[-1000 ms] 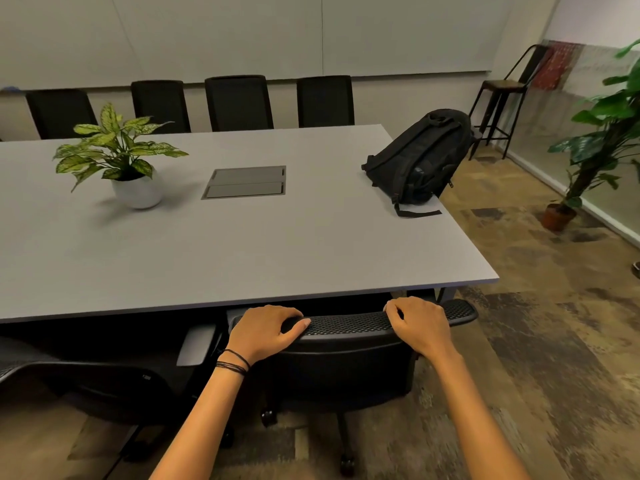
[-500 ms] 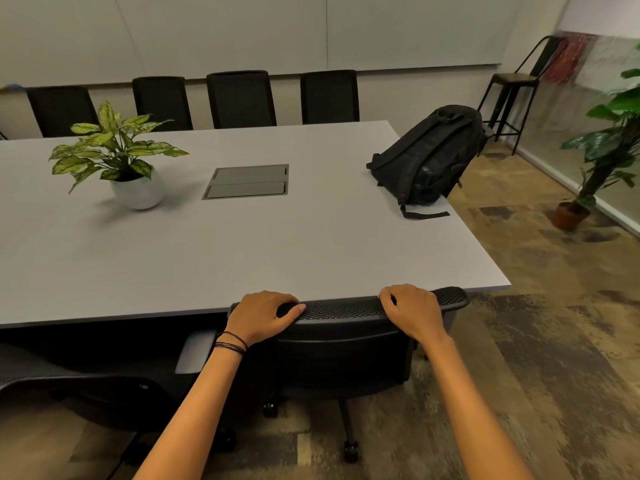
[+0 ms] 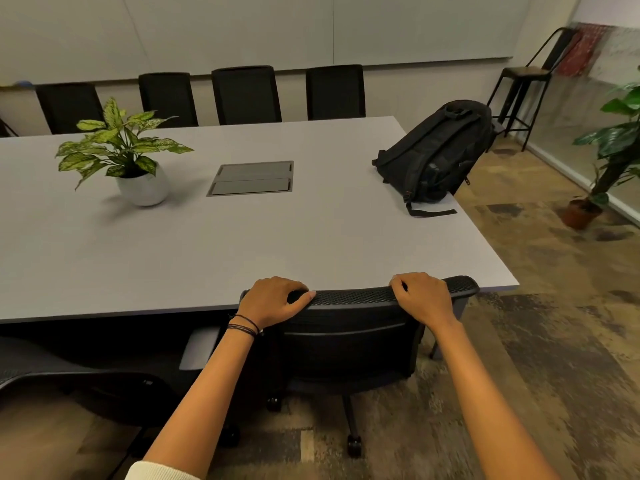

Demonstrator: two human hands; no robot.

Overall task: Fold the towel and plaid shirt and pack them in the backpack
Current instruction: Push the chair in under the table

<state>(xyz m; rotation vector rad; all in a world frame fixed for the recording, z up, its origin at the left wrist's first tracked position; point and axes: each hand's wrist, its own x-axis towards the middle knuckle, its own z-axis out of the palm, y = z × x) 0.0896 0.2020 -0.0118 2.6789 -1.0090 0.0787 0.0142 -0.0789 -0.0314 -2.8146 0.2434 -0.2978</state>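
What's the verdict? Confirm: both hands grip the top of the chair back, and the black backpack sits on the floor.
Wrong in one respect. The head view shows the black backpack on the table, near its far right corner. The left hand and right hand do grip the chair back.

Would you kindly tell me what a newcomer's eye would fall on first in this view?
At bottom centre, the left hand and right hand each grip the top edge of a black mesh office chair by the near edge of the grey table. Next comes the black backpack lying at the table's far right corner, then the leafy potted plant on the table's left.
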